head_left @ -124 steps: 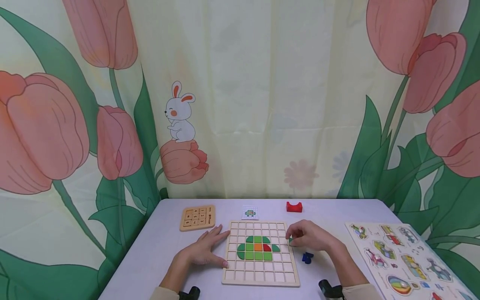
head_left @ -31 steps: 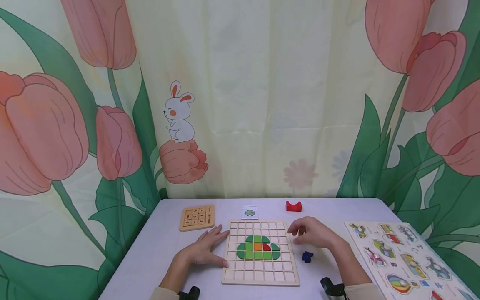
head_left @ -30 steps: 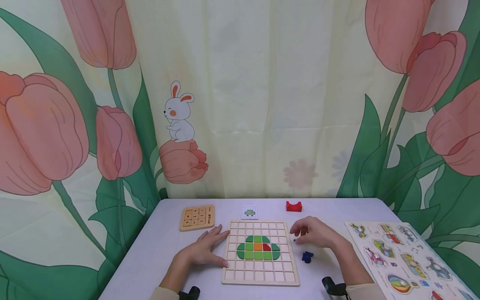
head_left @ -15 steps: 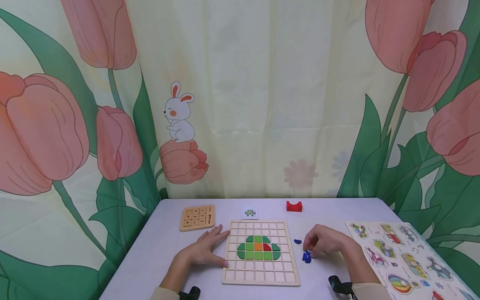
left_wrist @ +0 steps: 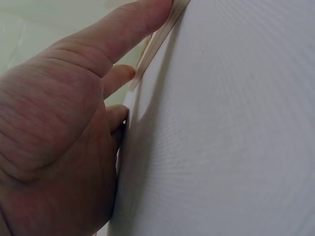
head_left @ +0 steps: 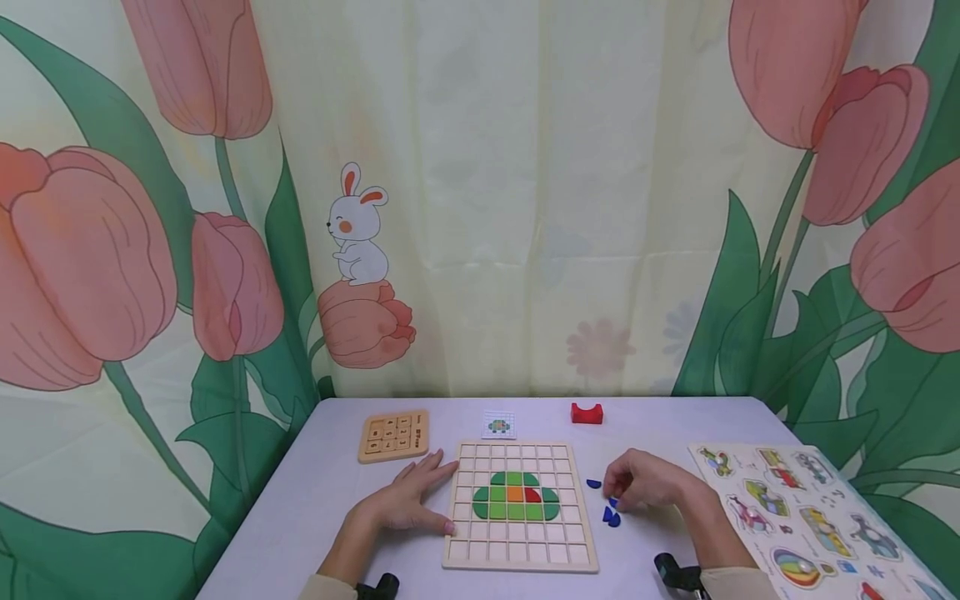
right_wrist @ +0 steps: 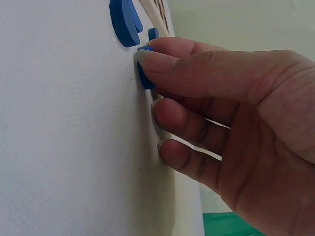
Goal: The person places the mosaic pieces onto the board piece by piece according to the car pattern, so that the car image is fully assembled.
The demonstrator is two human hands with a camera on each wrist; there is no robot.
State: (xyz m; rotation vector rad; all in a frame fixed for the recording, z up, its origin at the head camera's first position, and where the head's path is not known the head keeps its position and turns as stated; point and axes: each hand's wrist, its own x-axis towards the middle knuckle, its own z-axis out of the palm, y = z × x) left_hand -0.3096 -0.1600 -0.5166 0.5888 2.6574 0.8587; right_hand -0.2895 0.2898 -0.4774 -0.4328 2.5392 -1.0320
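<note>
A wooden grid board [head_left: 521,547] lies mid-table, bearing a turtle-like pattern of green, orange and red tiles [head_left: 517,495]. My left hand [head_left: 407,500] rests at its left edge, thumb and fingers spread, fingertips touching the frame, also seen as a hand [left_wrist: 64,113] in the left wrist view. Right of the board, my right hand [head_left: 651,482] pinches a blue tile [right_wrist: 145,73] between thumb and index finger at the tabletop; the fingers partly hide its shape. Two more blue tiles [head_left: 611,517] lie just beside it, and a half-round blue tile [head_left: 594,483] sits nearer the board.
A small pattern card [head_left: 498,425] lies behind the board. At the back left is a wooden number puzzle [head_left: 393,436]; a red curved block [head_left: 587,413] stands at the back right. A picture puzzle board [head_left: 817,517] covers the table's right side.
A green tile that my right hand held now sits at the pattern's right end. One half-round blue tile has come to lie near the board. My right hand has moved right, to the blue tiles.
</note>
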